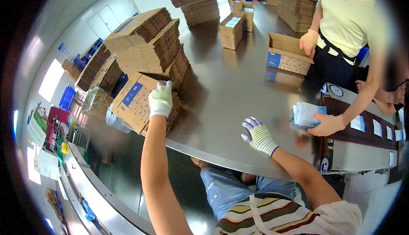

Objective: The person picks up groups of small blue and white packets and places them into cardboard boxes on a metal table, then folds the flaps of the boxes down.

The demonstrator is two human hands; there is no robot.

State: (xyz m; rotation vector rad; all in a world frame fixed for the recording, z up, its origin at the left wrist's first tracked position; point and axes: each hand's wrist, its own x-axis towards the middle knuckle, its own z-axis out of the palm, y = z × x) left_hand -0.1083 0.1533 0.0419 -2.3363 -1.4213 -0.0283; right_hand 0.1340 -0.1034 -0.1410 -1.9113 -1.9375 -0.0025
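Observation:
My left hand [160, 102], in a white knit glove, grips the right edge of a flattened cardboard carton [133, 101]. This carton has a blue panel and a small printed pattern, and it leans at the front of a tall stack of flattened cartons [147, 43]. Part of its lower right edge is hidden by my hand and forearm. My right hand [260, 138], in a striped white glove, hovers over or rests on the near part of the metal table [213, 116]; contact is hard to tell. Its fingers are apart and hold nothing.
Across the table at right, a co-worker has one hand on an open carton [286, 62] and the other on light-blue packets [307, 114] beside a conveyor [362, 128] carrying packets. Filled cartons [232, 30] and more stacks [194, 3] stand farther back.

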